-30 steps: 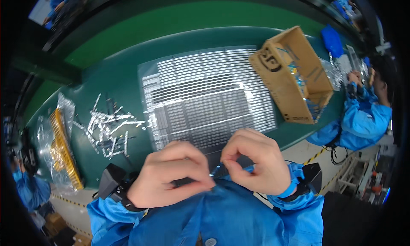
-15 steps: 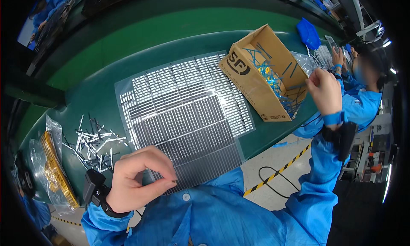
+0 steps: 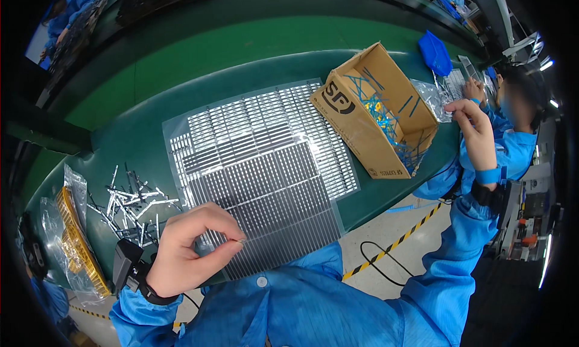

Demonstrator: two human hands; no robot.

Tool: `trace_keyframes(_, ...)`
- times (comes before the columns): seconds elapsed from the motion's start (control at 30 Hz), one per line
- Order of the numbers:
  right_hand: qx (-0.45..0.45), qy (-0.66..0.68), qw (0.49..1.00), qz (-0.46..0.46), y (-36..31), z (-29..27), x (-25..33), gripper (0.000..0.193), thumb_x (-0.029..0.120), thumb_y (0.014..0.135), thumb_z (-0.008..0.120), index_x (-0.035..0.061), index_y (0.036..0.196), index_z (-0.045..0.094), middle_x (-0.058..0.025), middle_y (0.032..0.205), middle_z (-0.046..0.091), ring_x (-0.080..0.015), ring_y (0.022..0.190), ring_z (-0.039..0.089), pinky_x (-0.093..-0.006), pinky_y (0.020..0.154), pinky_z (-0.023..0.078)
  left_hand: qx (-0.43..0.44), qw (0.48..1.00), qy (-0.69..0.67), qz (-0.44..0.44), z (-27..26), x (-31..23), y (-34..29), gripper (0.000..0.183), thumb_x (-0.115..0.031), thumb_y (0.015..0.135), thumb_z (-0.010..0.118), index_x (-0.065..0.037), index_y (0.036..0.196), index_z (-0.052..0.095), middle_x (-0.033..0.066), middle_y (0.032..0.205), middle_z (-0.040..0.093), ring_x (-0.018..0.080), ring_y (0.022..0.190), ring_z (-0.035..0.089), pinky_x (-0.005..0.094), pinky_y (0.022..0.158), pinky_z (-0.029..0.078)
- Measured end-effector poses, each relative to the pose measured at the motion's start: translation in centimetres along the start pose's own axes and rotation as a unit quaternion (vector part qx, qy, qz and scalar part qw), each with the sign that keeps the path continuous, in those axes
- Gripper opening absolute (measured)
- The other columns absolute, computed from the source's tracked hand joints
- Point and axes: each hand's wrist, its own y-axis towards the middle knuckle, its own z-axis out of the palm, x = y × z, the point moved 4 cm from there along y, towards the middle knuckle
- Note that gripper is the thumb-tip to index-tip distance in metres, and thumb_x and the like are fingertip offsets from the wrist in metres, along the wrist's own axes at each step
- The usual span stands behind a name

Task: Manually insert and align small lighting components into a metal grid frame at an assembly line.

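From my end, I have the left hand (image 3: 194, 247), lower left of centre, with its grip pinched closed, thumb to forefinger, on a tiny piece (image 3: 242, 241). The right hand (image 3: 480, 143) curls loosely at the right of the frame; I cannot tell whether it holds anything. A sheet of dark strips (image 3: 271, 187) lies mid-frame on the worktop (image 3: 139, 139). The cardboard box (image 3: 356, 129), upper right, contains blue slivers (image 3: 379, 113). I judge the step as handling small parts singly; the next move calls for a steady left pinch and the right hand over the sheet.
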Motion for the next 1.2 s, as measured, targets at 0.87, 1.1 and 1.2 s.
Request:
trace_keyframes(0.87, 0.249, 0.351, 0.9, -0.063, -5.5, 19.6, 24.0, 0.01, -0.003, 0.073, 0.069, 0.0024, 0.08, 0.063, -0.0059, 0.074, 0.058, -0.0192, 0.066, 0.056, -0.0299, 0.061, 0.044, -0.01, 0.995, -0.046, -0.083, -4.0, 3.0, 0.5, 0.048, 0.006, 0.08, 0.068, -0.003, 0.125, 0.056, 0.006, 0.099, 0.065, 0.0131, 0.093, 0.062, 0.03, 0.086, 0.049)
trace_keyframes(1.1, 0.148, 0.357, 0.922, 0.006, -1.8, 20.3, 22.8, 0.006, 0.003, 0.08, 0.061, 0.0032, 0.077, 0.055, -0.0066, 0.079, 0.053, -0.0188, 0.078, 0.048, -0.0296, 0.075, 0.036, -0.079, 0.922, 0.373, 0.063, -9.8, 3.6, 1.4, 0.03, 0.003, 0.071, 0.069, -0.005, 0.1, 0.068, 0.0078, 0.104, 0.065, 0.0238, 0.095, 0.063, 0.0342, 0.086, 0.048)
trace_keyframes(1.2, 0.149, 0.353, 0.923, 0.032, -0.7, 21.1, 23.1, 0.007, 0.004, 0.08, 0.061, 0.0034, 0.077, 0.055, -0.007, 0.082, 0.052, -0.0185, 0.082, 0.047, -0.0299, 0.078, 0.035, -0.043, 0.831, 0.541, 0.123, -10.8, 5.2, 1.6, 0.03, -0.004, 0.065, 0.069, -0.007, 0.095, 0.07, 0.0029, 0.1, 0.065, 0.0201, 0.092, 0.063, 0.0356, 0.082, 0.048)
